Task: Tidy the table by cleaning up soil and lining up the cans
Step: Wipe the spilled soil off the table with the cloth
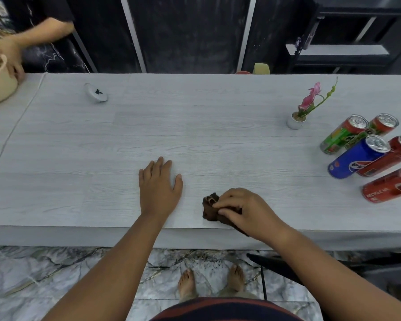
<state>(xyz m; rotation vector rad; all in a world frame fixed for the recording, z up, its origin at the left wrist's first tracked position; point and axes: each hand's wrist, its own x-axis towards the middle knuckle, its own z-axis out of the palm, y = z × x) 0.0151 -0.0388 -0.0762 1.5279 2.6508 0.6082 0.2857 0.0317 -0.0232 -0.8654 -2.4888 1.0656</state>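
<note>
Pinching the brown cloth at the near edge of the counter, the right grip is clamped on it; the left grip lies flat, fingers apart. Cans cluster far right, unaligned. Careful: a wide sweep could topple them.

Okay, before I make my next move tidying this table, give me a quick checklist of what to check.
1. Cloth held: the right-hand grip pinches the brown cloth at the table's near edge: ok.
2. Left-hand grip free: it lies flat on the table, holding nothing: ok.
3. Tabletop around the hands free of soil: none visible: ok.
4. Small white dish: dark bits in it, soil or not: cannot tell.
5. Cans lined up: bunched at the right, no single row: not ok.
6. Floor: dark specks by the feet: not ok.
</note>
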